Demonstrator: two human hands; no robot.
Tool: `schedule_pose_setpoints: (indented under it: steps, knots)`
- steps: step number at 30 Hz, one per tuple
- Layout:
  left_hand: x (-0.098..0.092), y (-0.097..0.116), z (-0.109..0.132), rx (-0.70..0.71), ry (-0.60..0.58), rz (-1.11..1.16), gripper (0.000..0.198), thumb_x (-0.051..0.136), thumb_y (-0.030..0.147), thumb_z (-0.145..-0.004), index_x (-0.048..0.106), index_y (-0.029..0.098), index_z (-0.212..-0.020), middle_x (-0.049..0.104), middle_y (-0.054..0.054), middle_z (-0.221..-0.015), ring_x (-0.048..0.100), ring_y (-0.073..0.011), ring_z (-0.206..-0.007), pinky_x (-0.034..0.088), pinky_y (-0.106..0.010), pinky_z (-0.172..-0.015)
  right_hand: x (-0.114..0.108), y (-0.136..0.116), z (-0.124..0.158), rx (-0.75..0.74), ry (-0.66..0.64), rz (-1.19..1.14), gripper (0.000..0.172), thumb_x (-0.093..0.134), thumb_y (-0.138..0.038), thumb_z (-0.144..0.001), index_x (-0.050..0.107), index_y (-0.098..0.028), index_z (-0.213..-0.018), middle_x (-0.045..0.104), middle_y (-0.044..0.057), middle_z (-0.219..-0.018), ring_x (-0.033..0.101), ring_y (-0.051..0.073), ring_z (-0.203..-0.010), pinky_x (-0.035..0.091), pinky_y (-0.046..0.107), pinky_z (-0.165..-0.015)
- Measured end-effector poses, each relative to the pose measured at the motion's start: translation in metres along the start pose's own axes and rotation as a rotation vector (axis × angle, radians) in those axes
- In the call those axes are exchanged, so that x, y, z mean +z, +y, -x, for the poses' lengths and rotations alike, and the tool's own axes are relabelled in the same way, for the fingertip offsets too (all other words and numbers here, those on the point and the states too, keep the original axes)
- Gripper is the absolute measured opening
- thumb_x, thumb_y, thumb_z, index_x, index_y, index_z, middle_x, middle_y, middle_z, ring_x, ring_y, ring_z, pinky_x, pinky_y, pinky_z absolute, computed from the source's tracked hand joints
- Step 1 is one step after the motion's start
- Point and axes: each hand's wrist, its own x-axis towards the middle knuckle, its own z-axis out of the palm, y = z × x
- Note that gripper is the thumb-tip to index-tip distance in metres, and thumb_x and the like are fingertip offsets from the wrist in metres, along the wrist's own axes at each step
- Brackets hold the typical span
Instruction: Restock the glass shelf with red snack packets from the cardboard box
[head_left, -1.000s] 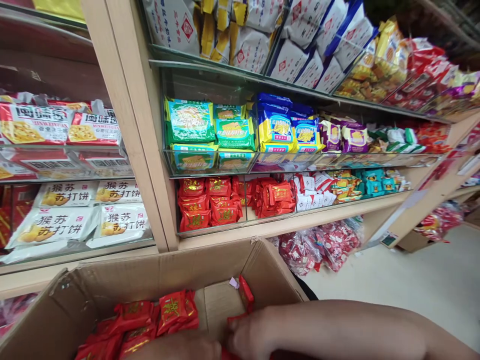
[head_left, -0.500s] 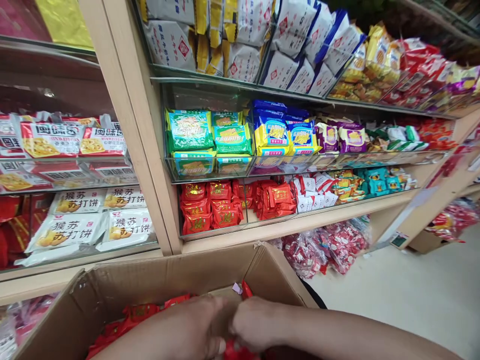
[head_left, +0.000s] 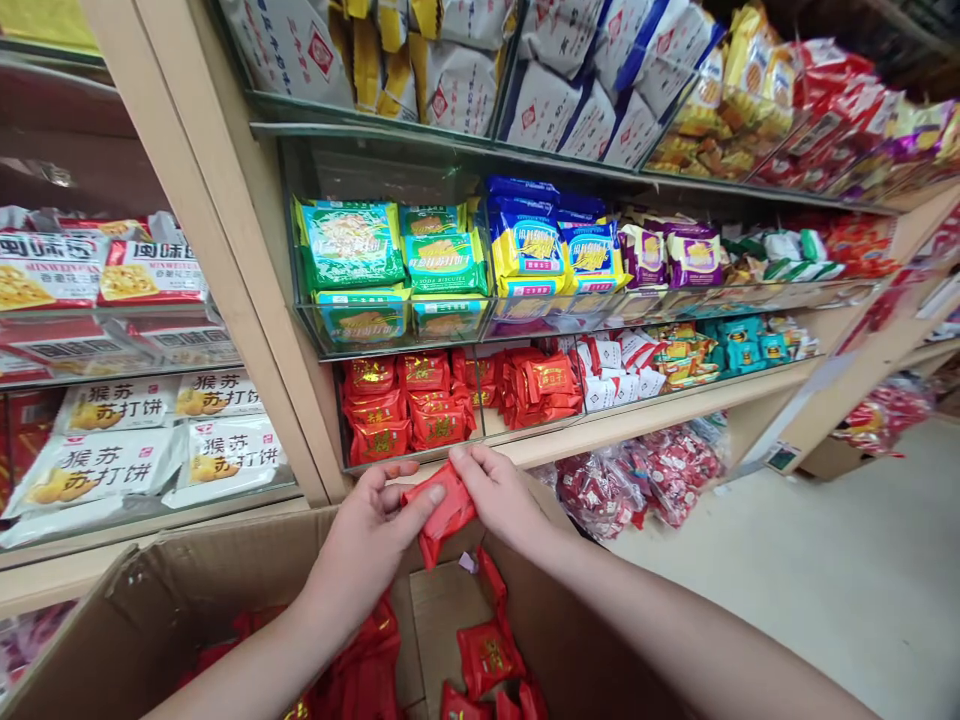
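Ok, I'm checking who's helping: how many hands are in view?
2: the left hand holds the left side of the red packet; the right hand holds its upper right end. No other shows.

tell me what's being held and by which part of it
A red packet: the left hand holds its left side, and the right hand its upper right edge.

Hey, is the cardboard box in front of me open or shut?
Open. Nothing covers the top of the cardboard box, and red packets are visible inside it.
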Motion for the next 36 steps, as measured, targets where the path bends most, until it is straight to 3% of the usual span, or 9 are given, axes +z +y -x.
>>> schedule_pose_setpoints:
  steps: [4, 11, 17, 22, 28, 32, 36]
  knots:
    - [-0.002, -0.01, -0.002, -0.01, 0.257, -0.005, 0.037, 0.057, 0.053, -0.066, 0.051, 0.018, -0.075, 0.055, 0.006, -0.055, 0.049, -0.0093, -0.046, 0.039, -0.021, -0.047, 0.013, -0.001, -0.005, -0.049, 0.084, 0.107, 0.033, 0.038, -0.044, -0.081, 0.041, -0.019, -0.06, 0.039, -0.005, -0.055, 0.038, 0.009, -0.054, 0.032, 0.02, -0.052]
    - [-0.027, -0.031, -0.014, 0.085, 0.482, -0.27, 0.045, 0.038, 0.056, -0.075, 0.062, 0.019, -0.086, 0.066, -0.003, -0.081, 0.058, -0.0224, -0.086, 0.042, -0.029, -0.076, 0.035, -0.008, 0.009, -0.11, 0.087, 0.278, 0.03, 0.035, -0.04, -0.084, 0.04, -0.02, -0.063, 0.043, -0.004, -0.056, 0.039, 0.01, -0.054, 0.03, 0.021, -0.053]
    - [-0.033, -0.039, -0.019, -0.043, 0.493, -0.224, 0.045, 0.042, 0.053, -0.072, 0.067, 0.016, -0.077, 0.068, -0.006, -0.064, 0.062, -0.0276, -0.078, 0.047, -0.034, -0.068, 0.037, -0.009, 0.015, -0.138, 0.081, 0.272, 0.023, 0.031, -0.035, -0.086, 0.043, -0.02, -0.074, 0.049, -0.001, -0.064, 0.045, 0.012, -0.059, 0.034, 0.023, -0.056]
    - [-0.029, -0.036, -0.021, -0.049, 0.498, -0.194, 0.045, 0.043, 0.052, -0.071, 0.067, 0.016, -0.08, 0.068, -0.006, -0.066, 0.063, -0.0261, -0.072, 0.047, -0.032, -0.065, 0.038, -0.004, 0.017, -0.152, 0.109, 0.249, 0.023, 0.029, -0.034, -0.087, 0.04, -0.02, -0.073, 0.048, 0.0, -0.063, 0.044, 0.013, -0.058, 0.034, 0.024, -0.056]
    - [-0.013, -0.009, -0.011, -0.144, 0.476, -0.056, 0.054, 0.038, 0.059, -0.073, 0.065, 0.013, -0.079, 0.066, -0.006, -0.061, 0.06, -0.0217, -0.057, 0.045, -0.028, -0.051, 0.035, 0.0, 0.015, -0.141, 0.125, 0.18, 0.023, 0.03, -0.034, -0.086, 0.042, -0.019, -0.075, 0.05, 0.0, -0.066, 0.047, 0.013, -0.061, 0.036, 0.025, -0.059]
    - [-0.004, 0.013, -0.007, -0.108, 0.504, -0.12, 0.05, 0.037, 0.056, -0.076, 0.064, 0.014, -0.072, 0.064, -0.004, -0.054, 0.058, -0.0186, -0.053, 0.042, -0.025, -0.047, 0.036, 0.001, 0.014, -0.119, 0.171, 0.153, 0.023, 0.03, -0.035, -0.086, 0.041, -0.019, -0.074, 0.049, 0.0, -0.065, 0.046, 0.013, -0.06, 0.037, 0.025, -0.059]
    - [-0.004, 0.014, -0.012, -0.072, 0.409, -0.072, 0.048, 0.039, 0.058, -0.074, 0.06, 0.016, -0.066, 0.059, -0.002, -0.049, 0.055, -0.0166, -0.049, 0.041, -0.024, -0.045, 0.033, 0.0, 0.013, -0.149, 0.22, 0.152, 0.023, 0.03, -0.033, -0.087, 0.043, -0.018, -0.075, 0.052, 0.0, -0.067, 0.049, 0.012, -0.062, 0.038, 0.024, -0.058]
